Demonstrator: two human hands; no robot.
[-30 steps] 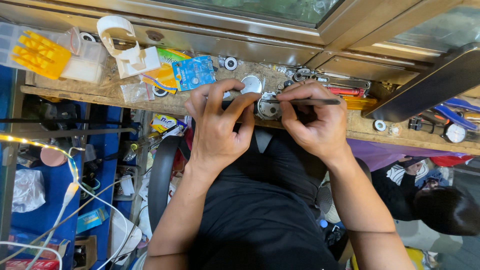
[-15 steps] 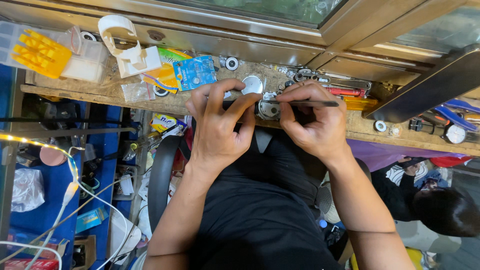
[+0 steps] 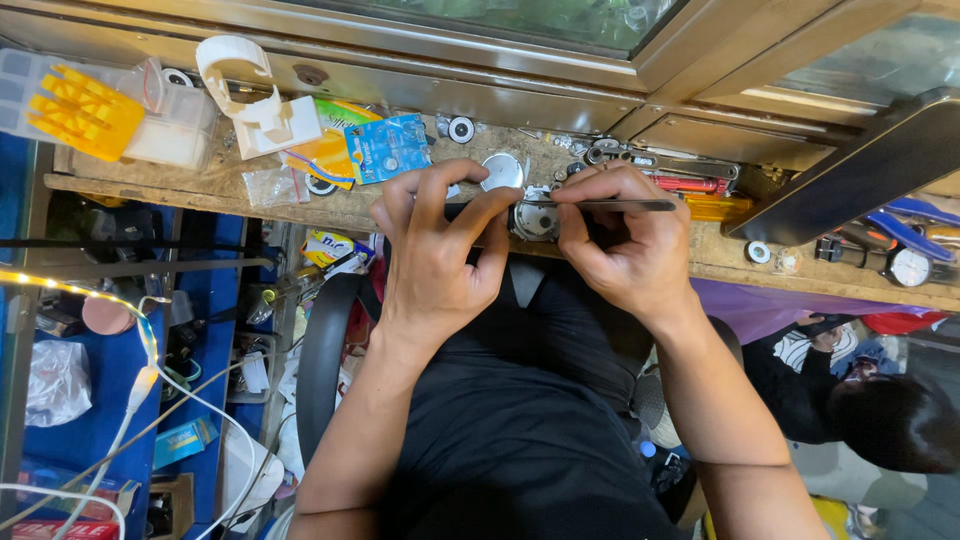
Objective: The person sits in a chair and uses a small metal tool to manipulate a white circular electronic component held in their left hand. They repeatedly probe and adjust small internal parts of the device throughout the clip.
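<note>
Left hand (image 3: 435, 250) curled closed around a round metal watch case (image 3: 535, 220); right hand (image 3: 625, 250) pinches thin tweezers (image 3: 620, 205) touching it.

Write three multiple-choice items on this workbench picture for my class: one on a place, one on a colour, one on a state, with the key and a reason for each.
1. Where does the blue card pack lie?
A. on the wooden bench top, beyond the left hand
B. on the floor
C. in the right hand

2. What colour is the toothed plastic piece at the bench's far left?
A. green
B. yellow
C. black

3. How does the right hand hold the thin metal tool?
A. lying loose on an open palm
B. pinched between its fingertips, laid level
C. not touching it

Key: 1 A, it rests on the bench past the left hand. 2 B, it shows bright yellow. 3 B, the fingers close around the tool, whose tip points at the round metal watch case.
</note>
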